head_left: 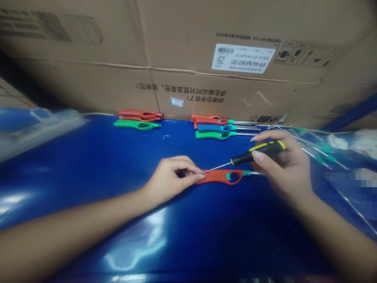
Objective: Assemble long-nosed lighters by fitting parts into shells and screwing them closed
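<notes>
An orange long-nosed lighter body [221, 176] lies on the blue table [118, 165] between my hands. My left hand [173, 177] pinches its left end, fingers closed. My right hand [282, 165] grips a black and yellow screwdriver [259, 151]. The thin shaft slants down and left, and its tip meets the lighter's left end beside my left fingertips. A metal tube sticks out of the lighter's right end under my right hand.
Finished lighters [219, 126] in orange, blue and green lie in a row at the back. Empty red and green shells [138, 119] lie left of them. A big cardboard box [188, 59] walls the back. Loose metal tubes [316, 151] and clear bags [38, 125] flank the table.
</notes>
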Available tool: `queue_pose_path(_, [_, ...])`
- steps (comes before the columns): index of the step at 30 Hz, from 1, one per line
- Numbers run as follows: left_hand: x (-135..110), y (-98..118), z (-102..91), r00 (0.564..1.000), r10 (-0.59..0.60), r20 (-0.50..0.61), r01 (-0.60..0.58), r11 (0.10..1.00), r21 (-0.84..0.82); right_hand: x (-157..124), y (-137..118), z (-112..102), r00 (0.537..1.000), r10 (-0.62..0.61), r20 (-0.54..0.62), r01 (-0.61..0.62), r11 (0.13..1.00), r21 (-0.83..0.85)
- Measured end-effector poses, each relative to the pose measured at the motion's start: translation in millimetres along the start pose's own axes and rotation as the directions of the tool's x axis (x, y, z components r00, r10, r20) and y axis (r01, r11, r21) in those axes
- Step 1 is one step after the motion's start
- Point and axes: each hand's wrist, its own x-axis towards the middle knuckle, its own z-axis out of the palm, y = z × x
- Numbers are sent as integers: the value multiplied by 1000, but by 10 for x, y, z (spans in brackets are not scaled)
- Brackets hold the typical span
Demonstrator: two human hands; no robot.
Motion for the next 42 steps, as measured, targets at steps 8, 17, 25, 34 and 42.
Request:
queue_pose_path(8, [10, 14, -5, 1000, -7, -2, 7, 1000, 10, -79, 28, 67, 958, -243, 154, 243, 970, 22])
queue_pose_path(17, [12, -17, 11, 999, 46, -5, -46, 998, 31, -95, 27, 142, 902, -431, 15, 428, 892, -145])
queue_pose_path(25, [5, -33, 11, 973, 228, 27, -229, 960, 161, -14, -128, 220, 923, -384, -18, 383, 923, -42])
queue_pose_path(34, [-24, -20, 7, 962, 202, 186, -247, 932, 265, 146, -325, 328, 856, -516, 39, 514, 837, -190])
queue_pose_path(42, [-83, -21, 27, 875, 353, 333, -439, 868, 233, 5, -171, 446, 841, -537, 65, 538, 818, -202])
